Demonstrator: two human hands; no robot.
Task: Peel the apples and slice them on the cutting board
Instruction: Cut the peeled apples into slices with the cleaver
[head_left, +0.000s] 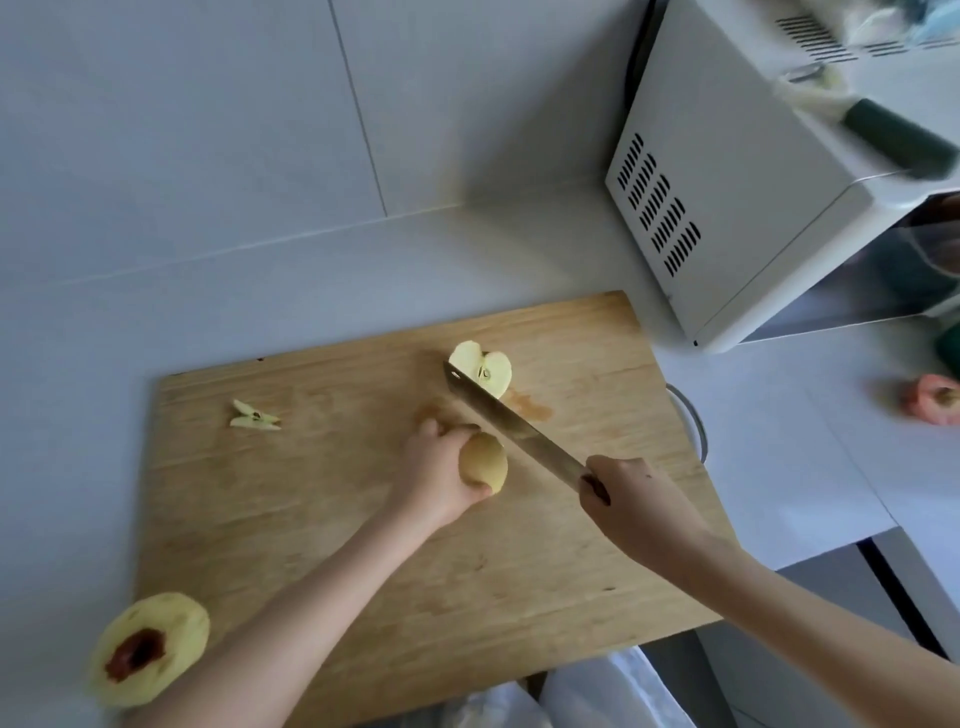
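On the wooden cutting board (322, 519) my left hand (439, 470) grips a peeled apple piece (485, 462) near the board's middle. My right hand (631, 499) holds a cleaver (511, 428) by its dark handle, the blade slanting up-left just beside that piece. A cut apple half (483, 366) lies face up behind the blade tip, its core showing. A small cut-out core bit (254, 415) lies on the board's left part. A whole peeled apple (150, 649) sits off the board at the lower left.
A white microwave (737, 197) stands at the back right with a green-handled tool (898, 137) on top. An apple with red skin (932, 397) rests on the counter at far right. A metal rim (693, 421) shows past the board's right edge. White bags (597, 696) sit below the counter's front.
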